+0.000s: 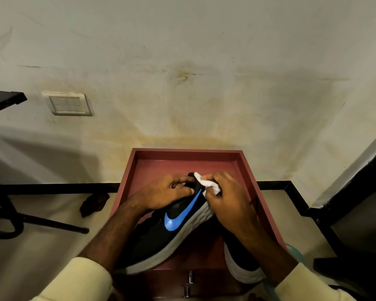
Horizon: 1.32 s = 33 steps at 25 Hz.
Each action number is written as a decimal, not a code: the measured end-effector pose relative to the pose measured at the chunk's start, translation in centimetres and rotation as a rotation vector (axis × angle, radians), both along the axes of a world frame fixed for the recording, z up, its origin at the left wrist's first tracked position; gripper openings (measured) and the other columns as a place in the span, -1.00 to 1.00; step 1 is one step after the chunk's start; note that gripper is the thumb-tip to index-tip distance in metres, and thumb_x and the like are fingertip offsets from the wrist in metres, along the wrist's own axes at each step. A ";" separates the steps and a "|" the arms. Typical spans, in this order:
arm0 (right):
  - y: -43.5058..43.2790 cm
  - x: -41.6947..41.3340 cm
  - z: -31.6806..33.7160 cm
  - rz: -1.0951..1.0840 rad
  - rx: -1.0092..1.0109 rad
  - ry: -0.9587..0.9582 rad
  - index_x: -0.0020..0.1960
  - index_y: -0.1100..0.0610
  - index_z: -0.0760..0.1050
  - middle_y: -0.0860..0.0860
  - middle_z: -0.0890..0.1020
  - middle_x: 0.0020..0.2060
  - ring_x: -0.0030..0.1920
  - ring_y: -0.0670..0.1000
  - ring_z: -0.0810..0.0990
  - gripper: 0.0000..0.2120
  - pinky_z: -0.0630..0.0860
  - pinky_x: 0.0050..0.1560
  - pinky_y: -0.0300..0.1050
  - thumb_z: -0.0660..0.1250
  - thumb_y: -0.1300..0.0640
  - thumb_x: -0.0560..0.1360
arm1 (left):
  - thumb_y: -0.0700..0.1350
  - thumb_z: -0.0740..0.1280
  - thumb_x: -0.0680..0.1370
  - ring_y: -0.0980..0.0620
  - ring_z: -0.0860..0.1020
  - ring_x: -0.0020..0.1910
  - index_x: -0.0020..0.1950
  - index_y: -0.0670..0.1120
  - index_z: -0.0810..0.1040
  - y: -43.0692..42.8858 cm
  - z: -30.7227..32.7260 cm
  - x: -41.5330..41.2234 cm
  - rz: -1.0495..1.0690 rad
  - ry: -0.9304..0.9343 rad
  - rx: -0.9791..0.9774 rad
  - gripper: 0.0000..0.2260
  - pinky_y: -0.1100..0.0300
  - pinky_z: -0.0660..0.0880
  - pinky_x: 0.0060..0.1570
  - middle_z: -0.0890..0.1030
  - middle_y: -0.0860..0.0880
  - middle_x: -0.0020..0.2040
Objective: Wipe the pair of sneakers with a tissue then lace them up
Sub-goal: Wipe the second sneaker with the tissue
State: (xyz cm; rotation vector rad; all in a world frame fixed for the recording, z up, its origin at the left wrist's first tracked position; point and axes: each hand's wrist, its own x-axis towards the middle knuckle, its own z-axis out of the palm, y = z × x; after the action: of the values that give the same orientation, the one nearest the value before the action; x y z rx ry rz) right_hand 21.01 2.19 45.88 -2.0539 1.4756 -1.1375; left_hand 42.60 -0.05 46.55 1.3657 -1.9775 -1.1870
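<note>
A black sneaker [161,235] with a blue swoosh and grey-white sole is tilted on its side over a reddish wooden drawer [245,170]. My left hand [167,193] grips its collar near the heel. My right hand [228,200] pinches a crumpled white tissue [206,184] against the heel end of the shoe. The second black sneaker [241,263] lies under my right forearm at the drawer's right front, mostly hidden. I see no laces on the held shoe.
The drawer stands against a stained wall. A dark brown object [92,204] lies on the floor to the left. A black metal stand's legs [30,220] are at far left. A dark step edge [345,205] rises at right. A metal handle [189,283] sits on the drawer's front.
</note>
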 end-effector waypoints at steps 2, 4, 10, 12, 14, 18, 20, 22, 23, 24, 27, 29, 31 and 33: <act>0.8 0.1 -0.5 0.132 -0.033 0.049 0.08 0.06 0.62 -0.11 0.56 -0.07 -0.08 -0.13 0.56 -0.76 0.53 -0.08 -0.14 0.36 0.32 0.50 | -0.01 0.37 0.61 0.22 0.54 -0.28 0.46 0.00 0.54 0.0 0.2 0.2 0.014 -0.014 -0.048 -0.60 0.15 0.54 -0.14 0.55 0.20 -0.29; 1.9 -0.2 -0.6 0.349 -0.019 0.102 0.08 0.07 0.64 -0.10 0.59 -0.06 -0.06 -0.12 0.59 -0.79 0.56 -0.04 -0.09 0.39 0.31 0.52 | 0.05 0.33 0.53 0.13 0.59 -0.17 0.48 0.02 0.52 0.2 0.3 0.5 0.029 -0.008 -0.057 -0.50 0.04 0.60 0.04 0.57 0.12 -0.19; 0.6 -1.6 2.4 -0.054 -0.120 -0.156 0.12 0.00 0.64 -0.12 0.63 0.00 -0.01 -0.14 0.63 -0.75 0.60 -0.05 -0.12 0.39 0.29 0.55 | 0.13 0.32 0.50 0.03 0.58 -0.30 0.47 0.27 0.49 0.6 0.8 -0.3 -0.058 -0.059 -0.249 -0.50 0.02 0.58 -0.17 0.63 -0.02 -0.24; 0.0 -1.7 2.4 -0.100 -0.134 -0.170 0.13 0.01 0.62 -0.14 0.61 0.02 0.04 -0.16 0.62 -0.73 0.61 0.02 -0.11 0.38 0.31 0.54 | 0.06 0.32 0.51 -0.05 0.55 -0.36 0.48 0.29 0.47 0.7 1.0 -0.9 -0.094 -0.131 -0.367 -0.48 -0.01 0.54 -0.28 0.57 0.01 -0.33; 0.5 -1.5 1.8 -0.029 -0.136 -0.106 0.11 0.06 0.62 -0.14 0.60 0.01 0.04 -0.15 0.61 -0.75 0.59 0.01 -0.14 0.38 0.35 0.54 | 0.01 0.33 0.50 -0.04 0.56 -0.38 0.49 0.26 0.46 0.8 1.3 -1.2 -0.117 -0.177 -0.461 -0.46 -0.02 0.51 -0.31 0.61 0.04 -0.32; 1.5 -2.5 2.2 0.154 -0.090 -0.040 0.10 0.04 0.65 -0.13 0.62 -0.02 0.00 -0.09 0.64 -0.74 0.58 -0.07 -0.09 0.43 0.33 0.51 | 0.01 0.34 0.48 -0.02 0.59 -0.32 0.47 0.18 0.51 0.6 1.1 -0.4 -0.134 -0.250 -0.503 -0.48 -0.04 0.54 -0.24 0.63 0.06 -0.28; 0.9 -3.1 2.3 0.078 -0.122 -0.094 0.11 0.04 0.67 -0.16 0.63 -0.01 0.02 -0.11 0.64 -0.73 0.59 -0.03 -0.13 0.42 0.34 0.51 | 0.02 0.33 0.49 0.02 0.59 -0.31 0.47 0.19 0.51 0.8 1.2 -0.6 -0.143 -0.288 -0.544 -0.49 -0.01 0.56 -0.19 0.64 0.05 -0.28; 0.5 -3.1 2.1 -0.001 -0.127 -0.138 0.11 0.05 0.66 -0.18 0.62 -0.01 0.04 -0.14 0.64 -0.74 0.60 0.00 -0.12 0.43 0.34 0.52 | 0.02 0.31 0.50 0.06 0.56 -0.32 0.49 0.22 0.47 0.8 1.4 -1.2 -0.157 -0.328 -0.622 -0.47 0.04 0.55 0.00 0.65 0.07 -0.27; 0.6 -2.9 2.0 0.009 -0.108 -0.134 0.10 0.04 0.65 -0.19 0.62 -0.02 0.03 -0.14 0.64 -0.76 0.60 -0.01 -0.10 0.44 0.32 0.52 | 0.02 0.29 0.51 0.08 0.55 -0.31 0.50 0.22 0.46 0.8 1.4 -1.4 -0.160 -0.354 -0.653 -0.47 0.08 0.51 0.15 0.65 0.10 -0.26; 0.8 -2.8 1.8 0.041 -0.081 -0.122 0.09 0.02 0.64 -0.19 0.61 -0.03 0.02 -0.13 0.64 -0.78 0.60 -0.02 -0.09 0.45 0.28 0.52 | 0.02 0.27 0.51 0.10 0.54 -0.30 0.51 0.23 0.45 0.8 1.5 -1.5 -0.154 -0.387 -0.671 -0.47 0.11 0.42 0.31 0.66 0.13 -0.24; 0.8 -3.6 2.0 0.078 -0.044 -0.176 0.05 0.02 0.66 -0.14 0.65 -0.02 0.03 -0.08 0.66 -0.78 0.61 -0.03 -0.10 0.47 0.30 0.50 | 0.05 0.23 0.52 0.18 0.50 -0.23 0.47 0.25 0.47 1.1 1.8 -1.5 -0.125 -0.449 -0.706 -0.51 0.07 0.19 0.44 0.67 0.19 -0.17; 0.2 -4.1 2.0 0.004 -0.066 -0.238 0.07 0.05 0.67 -0.12 0.66 0.00 0.04 -0.09 0.67 -0.74 0.64 0.01 -0.08 0.43 0.35 0.49 | 0.04 0.25 0.52 0.18 0.47 -0.16 0.45 0.25 0.50 1.2 2.1 -1.6 -0.133 -0.454 -0.750 -0.53 0.04 0.16 0.39 0.69 0.19 -0.10; 0.2 -3.9 1.8 -0.003 -0.032 -0.211 0.12 0.04 0.66 -0.13 0.65 0.02 0.04 -0.12 0.65 -0.72 0.64 0.02 -0.11 0.42 0.34 0.51 | 0.06 0.26 0.50 0.14 0.44 -0.12 0.39 0.27 0.55 1.0 2.3 -1.7 -0.136 -0.491 -0.813 -0.55 -0.04 0.18 0.38 0.62 0.20 -0.19; 0.3 -3.7 1.2 0.048 0.014 -0.144 0.12 0.00 0.64 -0.15 0.65 0.00 0.03 -0.11 0.65 -0.73 0.63 0.00 -0.12 0.41 0.30 0.52 | 0.06 0.27 0.48 0.11 0.42 -0.06 0.35 0.29 0.58 0.7 2.4 -1.3 -0.135 -0.565 -0.821 -0.56 -0.12 0.15 0.43 0.52 0.20 -0.24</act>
State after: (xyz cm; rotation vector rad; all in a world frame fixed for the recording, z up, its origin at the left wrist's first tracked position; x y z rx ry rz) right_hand 17.31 2.52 47.07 -1.9434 1.3545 -1.2252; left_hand 41.26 0.62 48.90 1.1765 -2.5330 0.0692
